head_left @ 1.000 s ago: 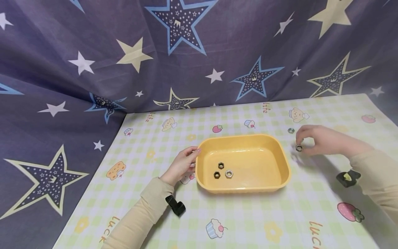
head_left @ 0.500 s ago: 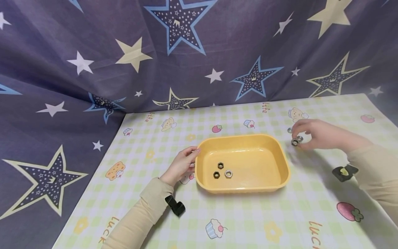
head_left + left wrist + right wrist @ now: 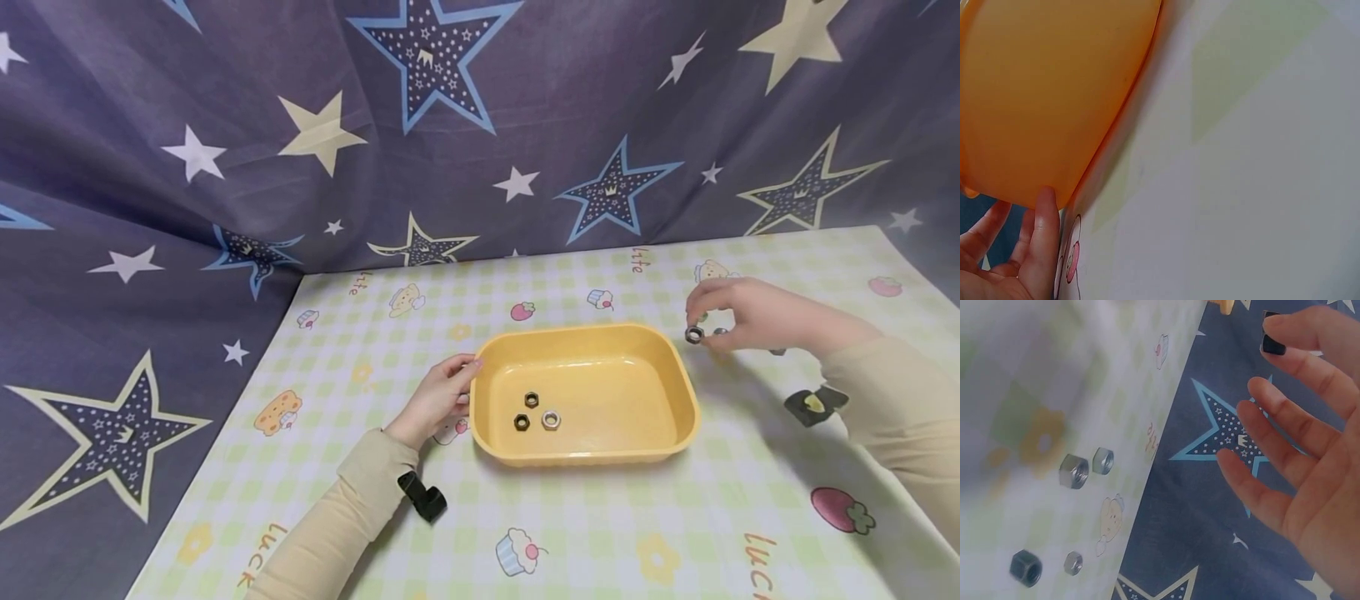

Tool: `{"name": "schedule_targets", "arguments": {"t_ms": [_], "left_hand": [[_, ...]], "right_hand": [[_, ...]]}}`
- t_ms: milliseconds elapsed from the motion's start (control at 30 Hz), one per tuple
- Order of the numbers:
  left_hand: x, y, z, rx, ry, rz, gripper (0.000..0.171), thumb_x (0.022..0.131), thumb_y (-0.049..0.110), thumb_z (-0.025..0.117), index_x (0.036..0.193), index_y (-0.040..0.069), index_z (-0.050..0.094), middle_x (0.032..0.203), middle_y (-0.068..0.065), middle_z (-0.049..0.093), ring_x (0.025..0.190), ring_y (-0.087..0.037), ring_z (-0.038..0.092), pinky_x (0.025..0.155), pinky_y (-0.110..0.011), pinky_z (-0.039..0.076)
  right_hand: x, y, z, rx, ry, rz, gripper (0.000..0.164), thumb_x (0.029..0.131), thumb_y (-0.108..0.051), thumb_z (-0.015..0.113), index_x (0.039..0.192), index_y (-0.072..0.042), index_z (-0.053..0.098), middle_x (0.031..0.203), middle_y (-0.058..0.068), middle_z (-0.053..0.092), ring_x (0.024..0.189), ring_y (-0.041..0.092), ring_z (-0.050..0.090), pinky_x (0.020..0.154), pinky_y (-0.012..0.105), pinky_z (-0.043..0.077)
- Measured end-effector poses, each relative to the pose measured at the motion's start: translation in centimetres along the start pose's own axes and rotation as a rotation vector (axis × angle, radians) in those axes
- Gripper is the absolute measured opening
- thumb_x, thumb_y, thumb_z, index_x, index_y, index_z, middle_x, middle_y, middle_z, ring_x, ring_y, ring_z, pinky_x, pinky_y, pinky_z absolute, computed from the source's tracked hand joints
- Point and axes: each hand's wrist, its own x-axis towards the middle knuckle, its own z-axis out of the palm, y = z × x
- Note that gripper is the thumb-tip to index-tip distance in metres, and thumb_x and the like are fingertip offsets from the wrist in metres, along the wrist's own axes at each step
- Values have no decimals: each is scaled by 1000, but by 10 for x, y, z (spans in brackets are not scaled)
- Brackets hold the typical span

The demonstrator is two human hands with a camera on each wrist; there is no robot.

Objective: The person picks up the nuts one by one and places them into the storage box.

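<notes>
A yellow rectangular tray stands on the table with three hex nuts inside, two dark ones and a silver one. My left hand holds the tray's left end; in the left wrist view one finger overlaps the outer wall while others pass behind its edge. To the right of the tray, my right hand pinches a dark hex nut between thumb and index finger. The right wrist view shows this nut with the other fingers spread below.
Several loose nuts lie on the table around my right hand, among them a large silver nut, a smaller silver nut and a dark one. A starry curtain hangs behind the checked tablecloth.
My right hand has moved left and away from me, carrying the pinched nut toward the tray's far right corner. Loose nuts now show beneath and behind it. Left hand and tray stay put.
</notes>
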Motion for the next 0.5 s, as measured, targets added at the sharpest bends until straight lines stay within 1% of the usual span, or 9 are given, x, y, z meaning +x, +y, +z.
{"name": "schedule_targets", "arguments": {"t_ms": [133, 233, 500], "left_hand": [[0, -1, 0, 16, 11, 0, 31, 98, 26, 51, 120, 4, 56, 89, -1, 58, 67, -9, 56, 60, -25, 54], [0, -1, 0, 24, 17, 2, 31, 98, 26, 52, 120, 5, 57, 92, -2, 59, 70, -10, 59, 62, -26, 55], [1, -1, 0, 22, 22, 1, 31, 98, 26, 53, 120, 5, 57, 91, -2, 59, 67, -9, 58, 60, -25, 54]], "right_hand": [[4, -3, -1, -3, -16, 13, 35, 58, -4, 86, 81, -23, 67, 94, -12, 59, 85, 8, 55, 75, 23, 50], [7, -4, -1, -4, -18, 8, 36, 57, -4, 86, 79, -24, 67, 94, -10, 59, 85, 10, 56, 75, 27, 51], [17, -8, 1, -5, -7, -25, 35, 56, -5, 85, 78, -24, 66, 92, -10, 60, 84, 11, 55, 76, 30, 48]]}}
